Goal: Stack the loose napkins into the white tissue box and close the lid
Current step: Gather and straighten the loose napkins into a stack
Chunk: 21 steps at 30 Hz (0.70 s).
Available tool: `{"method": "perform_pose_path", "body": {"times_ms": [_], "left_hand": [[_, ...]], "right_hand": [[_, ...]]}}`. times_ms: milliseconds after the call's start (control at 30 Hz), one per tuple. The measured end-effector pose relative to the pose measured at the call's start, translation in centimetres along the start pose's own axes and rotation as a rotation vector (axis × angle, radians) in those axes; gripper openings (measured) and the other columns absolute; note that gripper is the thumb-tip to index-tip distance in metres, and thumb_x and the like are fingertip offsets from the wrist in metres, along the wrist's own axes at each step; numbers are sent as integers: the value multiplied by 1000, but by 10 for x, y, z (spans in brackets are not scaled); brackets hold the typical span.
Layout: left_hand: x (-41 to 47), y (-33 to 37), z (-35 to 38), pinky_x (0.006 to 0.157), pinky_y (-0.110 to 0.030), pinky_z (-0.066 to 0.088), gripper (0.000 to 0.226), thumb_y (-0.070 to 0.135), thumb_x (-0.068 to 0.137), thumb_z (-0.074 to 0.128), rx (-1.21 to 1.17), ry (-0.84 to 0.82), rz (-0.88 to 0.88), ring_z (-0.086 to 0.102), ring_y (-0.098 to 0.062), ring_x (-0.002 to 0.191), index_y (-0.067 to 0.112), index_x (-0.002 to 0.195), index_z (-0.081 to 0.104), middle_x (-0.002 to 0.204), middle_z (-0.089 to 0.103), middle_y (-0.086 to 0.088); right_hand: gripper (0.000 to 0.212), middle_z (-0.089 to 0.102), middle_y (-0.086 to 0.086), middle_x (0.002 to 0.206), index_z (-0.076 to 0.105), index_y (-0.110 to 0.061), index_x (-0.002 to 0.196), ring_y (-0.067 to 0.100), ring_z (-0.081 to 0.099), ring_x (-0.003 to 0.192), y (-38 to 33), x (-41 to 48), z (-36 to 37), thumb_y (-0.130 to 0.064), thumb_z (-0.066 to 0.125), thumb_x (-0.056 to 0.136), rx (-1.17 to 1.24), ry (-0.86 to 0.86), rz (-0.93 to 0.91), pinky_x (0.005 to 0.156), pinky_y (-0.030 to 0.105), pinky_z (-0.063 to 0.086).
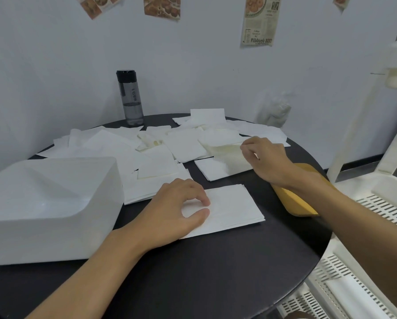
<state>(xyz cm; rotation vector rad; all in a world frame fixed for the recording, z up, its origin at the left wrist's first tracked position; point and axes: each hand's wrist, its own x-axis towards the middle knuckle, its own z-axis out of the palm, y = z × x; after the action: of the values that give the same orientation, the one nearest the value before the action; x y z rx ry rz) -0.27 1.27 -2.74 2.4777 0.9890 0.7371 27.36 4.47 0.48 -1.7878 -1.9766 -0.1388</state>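
Right hand (266, 157): reached out over the far right of the spread, thumb and forefinger pinched on the edge of one cream napkin (227, 157), which is lifted at that edge while the rest of it lies on the sheets below.

Left hand (177, 208): palm down near the front of the surface, fingers arched, fingertips and thumb resting on the left end of a squared-up stack of napkins (234, 208); nothing is wrapped or pinched.

Stack of napkins: white, flat on the surface, edges roughly aligned, just right of the white tissue box and apart from it.

Loose napkins (147, 153): many white and cream sheets, overlapping at all angles, covering the far half of the surface from left edge to right.

White tissue box (50, 203): large, rounded corners, standing at the near left; one edge touches the loose sheets behind it. Whether it holds any napkins cannot be told.

Yellow panel (294, 196): flat, rounded corners, lying at the right edge of the surface beneath the right forearm.

Surface (193, 272): round, black.

Bottle (130, 97): grey, clear, black cap, upright at the far edge by the wall.

Slotted white rack (377, 215): standing to the right, beside the surface.

Paper clippings (259, 19): stuck on the pale wall.
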Motion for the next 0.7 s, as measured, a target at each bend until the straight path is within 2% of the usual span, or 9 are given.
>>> {"method": "perform_pose_path", "body": {"times_ms": [67, 133, 200, 333, 433, 500, 567, 633, 700], "left_hand": [[0, 0, 0, 104, -20, 28, 7, 37, 91, 67, 3, -1, -2, 47, 3, 121, 39, 97, 69, 116, 56, 32], [-1, 0, 0, 105, -21, 30, 8, 38, 91, 66, -3, 2, -10, 47, 3, 121, 40, 99, 68, 115, 56, 32], [0, 2, -1, 103, -21, 34, 11, 39, 90, 63, -36, 69, -20, 49, 1, 119, 42, 101, 66, 115, 57, 29], [3, 8, -7, 86, -6, 34, 38, 22, 91, 70, -205, 357, -157, 47, 10, 111, 41, 119, 52, 118, 52, 23], [6, 12, -12, 86, -8, 38, 77, 26, 85, 78, -321, 444, -286, 44, 2, 117, 32, 147, 33, 136, 39, 19], [7, 13, -16, 88, -11, 40, 84, 32, 83, 80, -370, 476, -307, 45, -1, 120, 32, 150, 30, 141, 37, 20], [7, 11, -19, 91, -16, 45, 63, 37, 86, 78, -393, 496, -275, 52, -2, 118, 37, 140, 46, 138, 49, 20], [6, 14, -21, 89, -16, 50, 23, 28, 93, 70, -465, 508, -214, 62, 0, 110, 36, 114, 68, 120, 68, 18], [4, 19, -23, 79, -17, 53, 14, 20, 97, 64, -564, 549, -183, 69, -2, 93, 29, 95, 74, 100, 76, 8]], "right_hand": [[32, 63, -1, 111, 63, -3, 80, 23, 54, 102, -4, -5, -9, -9, 39, 101, 59, 76, -45, 90, 41, 40], [34, 63, 0, 115, 69, 1, 92, 20, 56, 103, -11, -13, -18, -13, 40, 104, 155, 126, -54, 91, 22, 41], [35, 64, 0, 113, 71, 2, 97, 17, 58, 102, -21, -20, -26, -15, 41, 105, 215, 182, -76, 82, 5, 36], [30, 68, -1, 111, 74, -6, 106, 4, 57, 98, -43, -36, -41, -14, 46, 104, 345, 250, -149, 79, 7, 41], [30, 70, -3, 108, 76, -8, 104, -2, 60, 97, -58, -49, -49, -14, 47, 105, 478, 247, -168, 78, 7, 41], [31, 70, -5, 106, 76, -9, 101, -1, 61, 98, -65, -55, -54, -12, 46, 105, 551, 224, -167, 78, 8, 43], [31, 71, -7, 106, 76, -9, 100, -2, 62, 100, -71, -59, -57, -11, 45, 105, 608, 201, -168, 82, 10, 46], [29, 71, -8, 106, 75, -9, 101, -2, 62, 102, -74, -61, -57, -13, 46, 105, 649, 171, -151, 85, 11, 47], [20, 71, -9, 107, 73, -12, 105, 0, 63, 103, -73, -59, -55, -18, 54, 102, 736, 172, -117, 89, 16, 48]]}}
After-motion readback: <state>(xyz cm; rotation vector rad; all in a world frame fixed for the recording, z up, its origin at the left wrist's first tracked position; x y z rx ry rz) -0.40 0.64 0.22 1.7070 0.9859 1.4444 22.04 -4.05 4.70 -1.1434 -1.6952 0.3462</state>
